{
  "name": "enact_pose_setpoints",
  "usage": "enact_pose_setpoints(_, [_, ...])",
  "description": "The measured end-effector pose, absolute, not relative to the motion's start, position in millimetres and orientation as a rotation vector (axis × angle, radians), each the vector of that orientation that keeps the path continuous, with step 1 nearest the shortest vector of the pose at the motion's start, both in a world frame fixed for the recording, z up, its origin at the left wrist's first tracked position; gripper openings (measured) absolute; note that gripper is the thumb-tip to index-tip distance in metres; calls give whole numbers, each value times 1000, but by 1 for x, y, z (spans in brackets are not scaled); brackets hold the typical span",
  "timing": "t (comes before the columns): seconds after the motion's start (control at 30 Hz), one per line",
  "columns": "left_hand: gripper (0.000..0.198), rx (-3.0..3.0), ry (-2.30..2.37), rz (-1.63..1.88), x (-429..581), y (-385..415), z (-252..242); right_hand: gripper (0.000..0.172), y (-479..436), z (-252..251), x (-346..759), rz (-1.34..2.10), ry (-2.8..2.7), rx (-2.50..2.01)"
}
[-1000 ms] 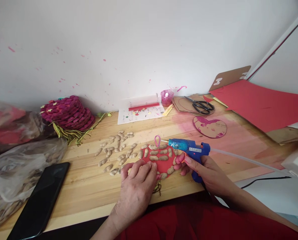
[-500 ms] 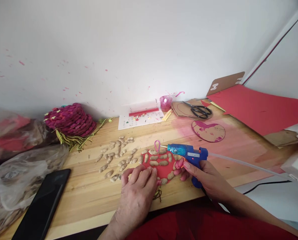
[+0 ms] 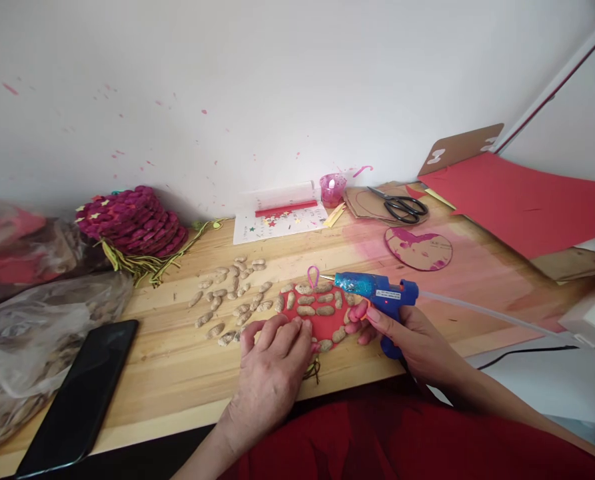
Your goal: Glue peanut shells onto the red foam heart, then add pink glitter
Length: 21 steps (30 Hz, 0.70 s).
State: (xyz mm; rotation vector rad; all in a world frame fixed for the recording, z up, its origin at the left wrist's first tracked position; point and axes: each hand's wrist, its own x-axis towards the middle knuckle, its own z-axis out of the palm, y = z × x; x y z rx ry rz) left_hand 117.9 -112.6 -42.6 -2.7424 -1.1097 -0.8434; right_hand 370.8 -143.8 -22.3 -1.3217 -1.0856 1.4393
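A red heart-shaped card [image 3: 323, 325] with peanuts glued around it and a pink loop at its top lies near the front edge of the wooden table [image 3: 177, 373]. My left hand [image 3: 272, 363] rests flat on the card's left side, fingers spread. My right hand [image 3: 407, 340] grips a blue glue gun [image 3: 374, 293], a finger on the trigger. The gun's nozzle points left over the card's upper edge. Loose peanuts [image 3: 230, 293] lie scattered just left of the card.
A black phone [image 3: 80, 393] lies at the front left beside a plastic bag of peanuts [image 3: 32, 347]. A purple woven piece [image 3: 132, 223], a star sheet [image 3: 277, 227], a pink cup [image 3: 332, 189], scissors [image 3: 402, 208], a painted cardboard heart [image 3: 420, 248] and red paper [image 3: 517, 203] sit behind.
The view shifted slightly up and down. The glue gun's nozzle has crept a little leftward over the card's top. My left hand stays on the card.
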Motion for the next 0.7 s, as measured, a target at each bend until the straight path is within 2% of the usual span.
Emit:
enact_pose_setpoints(0.5, [28, -2756, -1093, -729, 118, -114, -38, 38, -144, -25, 373, 1366, -1006, -1434])
enact_pose_setpoints(0.7, [30, -2776, -1083, -699, 119, -112, -36, 32, -145, -28, 376, 1364, -936, -1445])
